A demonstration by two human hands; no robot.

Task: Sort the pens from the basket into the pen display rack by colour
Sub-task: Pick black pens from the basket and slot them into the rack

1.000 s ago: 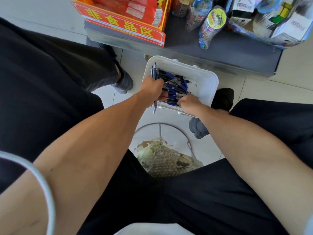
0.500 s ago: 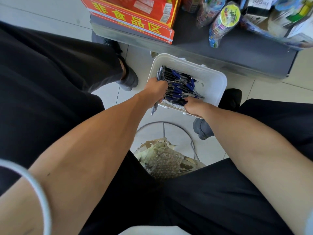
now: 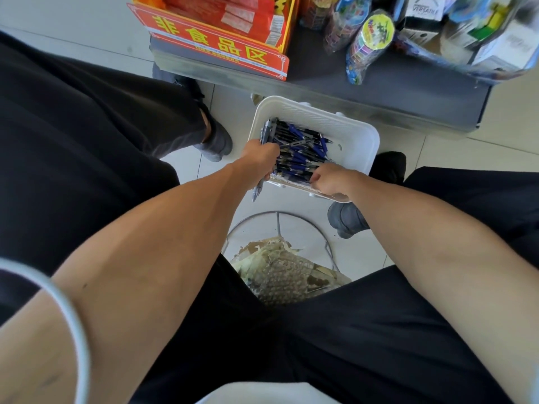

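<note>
A white plastic basket [image 3: 354, 135] sits on the floor tiles below a shelf, filled with several blue and black pens [image 3: 303, 154]. My left hand [image 3: 259, 157] is at the basket's left edge, shut on a bundle of pens [image 3: 267, 132] whose ends stick out above and below the fist. My right hand [image 3: 328, 179] is at the basket's near edge, fingers curled down among the pens; what they hold is hidden. No pen display rack is in view.
A low dark shelf [image 3: 393, 91] stands just behind the basket, with a red and yellow sign box [image 3: 215, 45] and packaged goods. A wire bin [image 3: 280, 258] with bubble wrap stands between my knees. Dark shoes [image 3: 215, 141] flank the basket.
My view has shifted slightly. My right hand has moved a little within the near side of the basket. My left hand still grips its bundle of pens.
</note>
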